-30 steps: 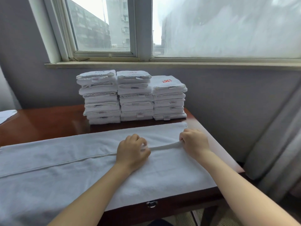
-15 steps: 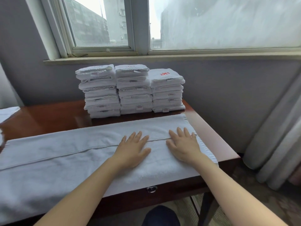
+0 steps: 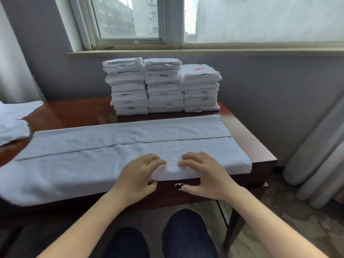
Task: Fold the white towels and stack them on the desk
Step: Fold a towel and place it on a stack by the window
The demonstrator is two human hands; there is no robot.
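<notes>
L hand (image 3: 136,176) & R hand (image 3: 205,175) close together, both pinching near edge of towel (image 3: 130,140). Folded stacks (image 3: 163,86) at back of desk (image 3: 74,112).

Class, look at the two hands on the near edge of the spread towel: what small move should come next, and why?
Probably lift that near edge and fold it away toward the far edge. The left hand and right hand both pinch the towel where it overhangs the desk, thumbs underneath, and it lies flat.
</notes>
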